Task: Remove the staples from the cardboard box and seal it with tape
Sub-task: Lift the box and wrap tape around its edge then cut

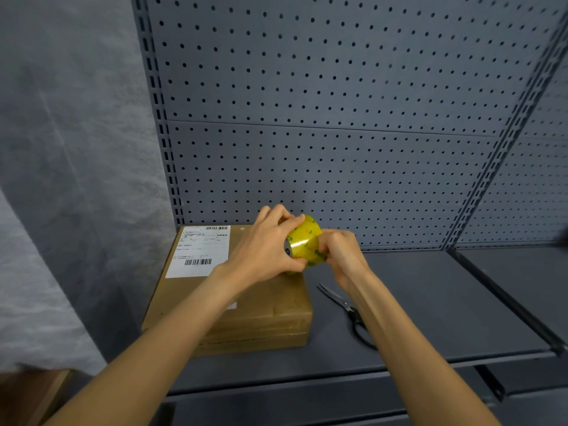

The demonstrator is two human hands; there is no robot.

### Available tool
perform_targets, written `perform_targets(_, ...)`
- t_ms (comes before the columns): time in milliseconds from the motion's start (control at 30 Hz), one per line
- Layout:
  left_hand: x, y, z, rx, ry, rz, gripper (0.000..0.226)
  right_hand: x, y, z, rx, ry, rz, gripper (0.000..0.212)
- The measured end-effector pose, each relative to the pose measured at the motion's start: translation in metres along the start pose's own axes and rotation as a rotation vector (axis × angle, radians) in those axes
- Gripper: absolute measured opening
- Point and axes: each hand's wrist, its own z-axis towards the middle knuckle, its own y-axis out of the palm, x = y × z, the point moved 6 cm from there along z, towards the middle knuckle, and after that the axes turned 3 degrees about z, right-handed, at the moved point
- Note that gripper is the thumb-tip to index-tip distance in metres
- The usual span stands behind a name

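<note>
The cardboard box (233,290) lay flat on the shelf (430,302), directly under the hands. The left hand (264,247) gripped the tape roll (304,241) just above the box's far right corner, its axis roughly level; the right hand (341,253) pinched at its rim, probably seeking the free end. Scissors (347,312) lay right of the box.

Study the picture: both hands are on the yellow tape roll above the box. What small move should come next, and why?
Probably peel a free end off the tape roll. The left hand grips the roll while the right hand picks at its surface, no strip yet hangs loose, and the cardboard box lies closed below, ready for taping.
</note>
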Motion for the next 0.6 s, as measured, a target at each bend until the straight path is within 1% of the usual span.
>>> perform_targets(133,0.0023,0.0029,-0.0009,0.002,0.016,-0.008,0.084,0.0034,-0.0036,-0.0006,-0.062,0.085,0.082,0.004)
perform_targets(200,0.0031,0.0035,-0.0018,0.006,0.024,-0.005,0.084,0.0051,-0.0048,0.0018,-0.062,0.095,0.078,0.009)
perform_targets(400,0.0023,0.0037,-0.0034,0.016,0.026,-0.006,0.084,0.0068,-0.0055,0.0056,-0.039,0.095,0.062,0.004)
perform_targets(600,0.0026,0.0062,-0.0032,0.007,0.024,-0.012,0.085,0.0097,-0.009,0.0066,-0.028,0.094,0.081,0.017)
